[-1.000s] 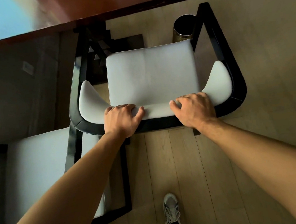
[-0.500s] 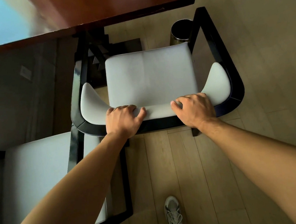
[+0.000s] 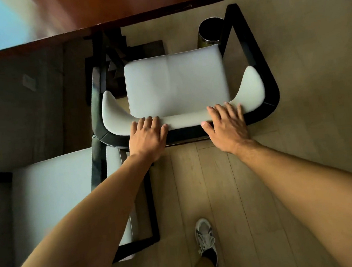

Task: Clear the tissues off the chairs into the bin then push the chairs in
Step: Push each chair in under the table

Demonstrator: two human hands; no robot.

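Change: both hands flatten from grip; chair (image 3: pixel 176 83) nearer table (image 3: pixel 115 7).
Hands: left hand (image 3: pixel 147 138), right hand (image 3: pixel 227 124) released, palms pressing backrest.
Progress: seat tissue-free; push incomplete.

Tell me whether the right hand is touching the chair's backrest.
Touching. In the head view the right hand lies flat on the top of the chair's backrest, fingers spread over the grey padding, no gap showing. The left hand rests there too.
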